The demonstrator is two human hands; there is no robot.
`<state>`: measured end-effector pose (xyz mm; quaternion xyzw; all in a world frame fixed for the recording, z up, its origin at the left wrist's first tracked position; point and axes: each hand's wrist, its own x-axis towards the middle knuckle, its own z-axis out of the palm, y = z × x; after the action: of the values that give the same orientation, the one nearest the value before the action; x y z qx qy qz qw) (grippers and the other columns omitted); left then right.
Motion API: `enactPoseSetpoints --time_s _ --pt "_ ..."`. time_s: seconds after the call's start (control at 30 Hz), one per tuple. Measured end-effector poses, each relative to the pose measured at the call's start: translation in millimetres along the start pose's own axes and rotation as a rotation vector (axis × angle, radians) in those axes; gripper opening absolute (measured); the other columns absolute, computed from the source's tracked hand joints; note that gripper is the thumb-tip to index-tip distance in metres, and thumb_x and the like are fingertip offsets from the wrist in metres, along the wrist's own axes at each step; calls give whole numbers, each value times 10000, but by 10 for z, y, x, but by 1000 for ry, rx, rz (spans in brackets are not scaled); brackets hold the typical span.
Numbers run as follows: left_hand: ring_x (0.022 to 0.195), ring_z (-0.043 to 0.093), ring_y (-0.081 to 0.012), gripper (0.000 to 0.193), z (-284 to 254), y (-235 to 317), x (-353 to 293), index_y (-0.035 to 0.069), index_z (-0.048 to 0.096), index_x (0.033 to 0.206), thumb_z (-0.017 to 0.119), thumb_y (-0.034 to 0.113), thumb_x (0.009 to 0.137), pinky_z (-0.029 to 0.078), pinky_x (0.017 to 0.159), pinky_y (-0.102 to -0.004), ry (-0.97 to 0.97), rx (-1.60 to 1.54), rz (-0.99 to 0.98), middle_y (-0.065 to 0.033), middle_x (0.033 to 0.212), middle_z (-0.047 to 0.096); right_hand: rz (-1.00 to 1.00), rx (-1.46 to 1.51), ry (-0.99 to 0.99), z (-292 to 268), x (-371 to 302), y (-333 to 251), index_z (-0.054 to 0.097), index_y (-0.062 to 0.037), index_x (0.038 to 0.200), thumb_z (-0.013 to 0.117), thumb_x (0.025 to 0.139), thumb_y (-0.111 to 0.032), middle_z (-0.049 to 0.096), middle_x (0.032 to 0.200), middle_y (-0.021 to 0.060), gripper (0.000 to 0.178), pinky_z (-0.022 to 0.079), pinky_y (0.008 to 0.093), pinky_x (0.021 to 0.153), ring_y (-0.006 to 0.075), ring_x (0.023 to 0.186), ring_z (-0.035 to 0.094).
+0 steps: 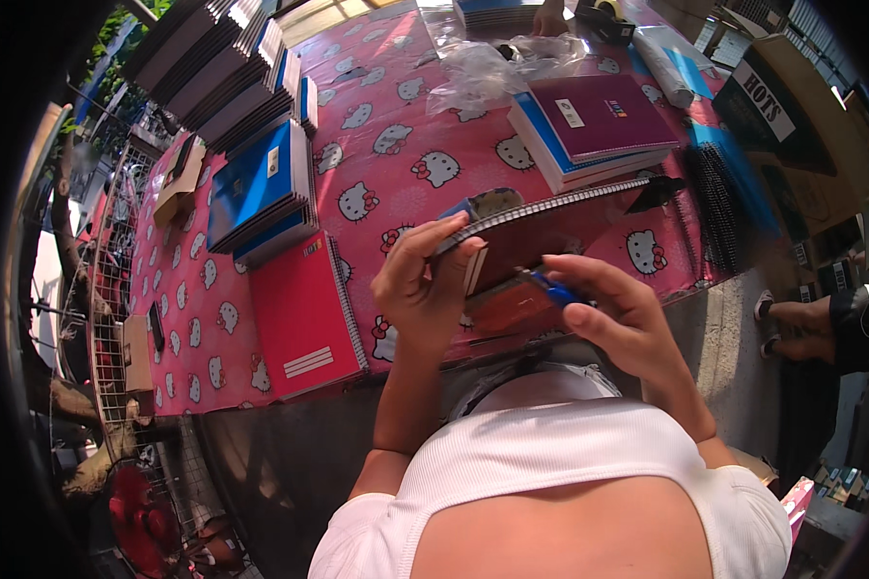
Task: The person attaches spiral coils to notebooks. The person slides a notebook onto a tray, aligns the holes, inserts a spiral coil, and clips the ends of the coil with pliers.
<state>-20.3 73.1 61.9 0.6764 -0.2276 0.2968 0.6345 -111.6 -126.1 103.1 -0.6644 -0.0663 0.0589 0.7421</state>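
inspecting the work in hand: a dark maroon notebook (541, 236) is held above the near edge of a table with a pink patterned cloth (294, 207), its spiral binding (570, 205) along the raised far side. the left hand (425, 270) has a narrow pinch on the notebook's left end, thumb on the near face and fingers at the binding. the right hand (623, 314) holds a small blue-handled tool (556, 289) between curved fingers and thumb, metal tip directed at the cover; whether the tip touches it cannot be confirmed, nor can the tool's exact kind. the step appears to be close handwork on the bound notebook. the next move, in this assessment, calls for a steady left grip and a controlled tool tip, as a slip could scratch the cover. a red notebook (304, 314) lies flat to the left; a purple notebook (603, 116) tops a stack beyond; loose black coils (715, 198) are at the right side of the table.
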Motion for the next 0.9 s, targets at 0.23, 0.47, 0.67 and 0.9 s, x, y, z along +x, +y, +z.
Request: enactPoseSetpoints --time_s 0.23,0.47,0.67,0.9 --pt "543 493 -141 358 -1706 795 614 -8 533 782 558 296 969 465 562 -263 626 495 630 -51 613 493 -140 -947 631 -1300 10 1255 565 -85 1266 666 887 -237 606 1060 84 420 444 379 871 226 972 587" --pt "556 466 -92 203 -1972 195 1426 -2 592 809 495 105 952 367 525 -257 -185 768 217 -43 640 523 274 -1499 565 -1394 44 1651 506 -121 1300 702 819 -258 282 1494 171 537 224 666 1068 357 1372 316" --pt "1291 399 -289 381 -2160 -1591 617 151 583 1228 418 398 989 165 1065 -635 -602 1305 -91 -57 1335 525 40 -1321 615 -1567 209 1472 588 -82 1177 708 807 -209 258 1511 194 409 267 603 1079 395 1359 335" --pt "1352 328 -303 472 -2335 -1985 116 206 446 1407 384 420 991 104 1109 -624 -690 1102 -254 -41 1443 425 -11 -1116 661 -1787 203 1354 643 -32 1078 709 802 -115 328 1474 220 295 376 416 1056 398 1311 406"
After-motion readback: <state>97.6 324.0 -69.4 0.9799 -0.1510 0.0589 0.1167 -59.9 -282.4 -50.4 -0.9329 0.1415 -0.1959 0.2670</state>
